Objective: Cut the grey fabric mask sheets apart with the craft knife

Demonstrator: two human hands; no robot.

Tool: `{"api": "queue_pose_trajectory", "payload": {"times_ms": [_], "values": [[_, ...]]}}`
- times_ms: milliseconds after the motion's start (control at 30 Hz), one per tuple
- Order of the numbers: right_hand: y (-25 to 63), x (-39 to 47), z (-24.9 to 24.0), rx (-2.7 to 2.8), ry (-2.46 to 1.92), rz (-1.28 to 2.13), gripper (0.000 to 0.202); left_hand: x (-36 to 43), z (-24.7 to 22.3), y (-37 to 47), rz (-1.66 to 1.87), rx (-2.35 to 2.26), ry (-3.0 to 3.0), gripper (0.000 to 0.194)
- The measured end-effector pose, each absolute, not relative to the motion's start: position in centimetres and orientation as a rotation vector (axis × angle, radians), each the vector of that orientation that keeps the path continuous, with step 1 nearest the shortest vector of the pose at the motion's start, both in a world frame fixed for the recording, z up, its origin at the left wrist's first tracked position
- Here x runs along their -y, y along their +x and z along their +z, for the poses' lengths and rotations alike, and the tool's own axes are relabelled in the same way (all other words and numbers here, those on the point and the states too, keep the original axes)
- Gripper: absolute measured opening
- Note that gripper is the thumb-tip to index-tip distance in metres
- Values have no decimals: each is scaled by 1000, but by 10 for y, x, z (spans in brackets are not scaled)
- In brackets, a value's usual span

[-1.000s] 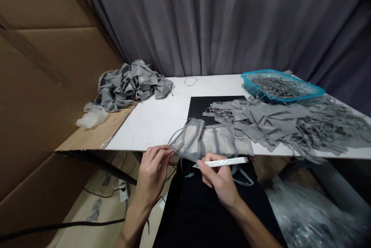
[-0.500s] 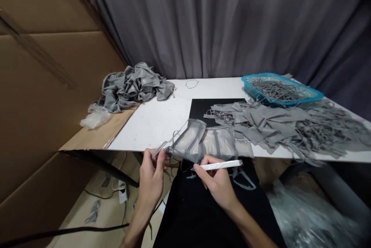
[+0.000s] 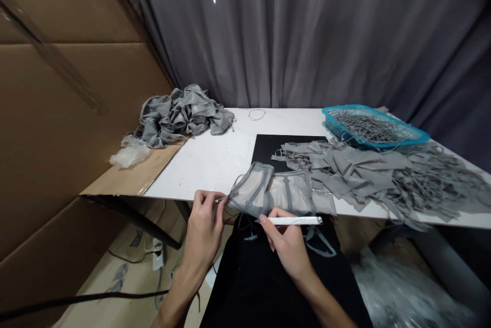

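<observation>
A grey sheer fabric piece [image 3: 251, 192] with darker bound seams lies over the table's front edge, its loose cords hanging toward my lap. My left hand [image 3: 205, 223] is closed in a pinch at its left corner. In my right hand [image 3: 287, 243] is a slim white pen-like tool [image 3: 301, 220], held between thumb and fingers just below the fabric's lower edge. The tool's tip is too small to make out. A second sheer panel [image 3: 293, 192] adjoins the piece on the right.
Heaped grey strips and straps [image 3: 360, 169] cover the right side of the white table [image 3: 203, 164], partly over a black mat [image 3: 264, 148]. Behind stands a blue basket [image 3: 416, 136] of cords. Crumpled grey fabric [image 3: 187, 113] and clear plastic [image 3: 130, 153] lie left, beside a cardboard wall [image 3: 76, 113].
The camera view has shifted slightly. My left fingers have drawn closer together at the fabric's corner, and the loose straps that stood above them no longer show. My right hand still holds the white tool.
</observation>
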State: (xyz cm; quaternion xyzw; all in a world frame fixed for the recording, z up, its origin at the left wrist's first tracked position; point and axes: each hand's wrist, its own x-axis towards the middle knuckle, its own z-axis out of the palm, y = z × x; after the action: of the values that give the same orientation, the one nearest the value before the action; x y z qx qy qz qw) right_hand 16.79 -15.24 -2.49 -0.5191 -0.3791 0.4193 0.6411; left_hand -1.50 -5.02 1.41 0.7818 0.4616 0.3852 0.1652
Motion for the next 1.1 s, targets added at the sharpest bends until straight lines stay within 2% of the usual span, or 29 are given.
{"api": "queue_pose_trajectory", "payload": {"times_ms": [233,400,667,900,1100], "values": [[171,154,-20,935,-1209,939,53,52,28,-8,1014,-1272,2132,30],[169,153,-24,956,-1202,935,54,59,35,-9,978,-1064,1632,43],[178,154,-6,1052,-1259,749,52,80,24,-19,917,-922,1086,43],[178,159,3,1031,-1234,740,39,91,23,-17,853,-958,1180,40],[172,158,25,1089,-1199,716,37,102,38,-1,896,-928,1379,33]]}}
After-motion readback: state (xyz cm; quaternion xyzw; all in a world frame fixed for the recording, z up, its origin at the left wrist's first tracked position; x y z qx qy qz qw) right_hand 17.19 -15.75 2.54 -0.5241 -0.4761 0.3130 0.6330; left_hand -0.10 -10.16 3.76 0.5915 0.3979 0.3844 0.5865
